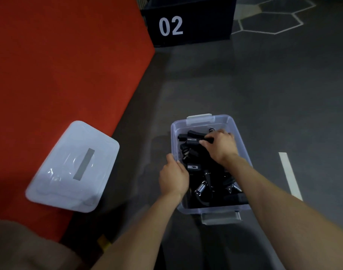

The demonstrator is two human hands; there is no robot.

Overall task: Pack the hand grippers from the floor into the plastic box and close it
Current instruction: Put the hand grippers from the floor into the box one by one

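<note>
A clear plastic box stands open on the dark floor, low in the middle of the head view. Several black hand grippers with metal springs lie piled inside it. My right hand reaches into the far half of the box and its fingers curl round a black hand gripper handle. My left hand grips the box's left rim, thumb outside. The box's lid lies apart on the red mat, to the left.
A red mat covers the floor at left. A black box marked 02 stands at the back. A white tape strip runs along the floor right of the plastic box. Grey latches sit at both ends of the box.
</note>
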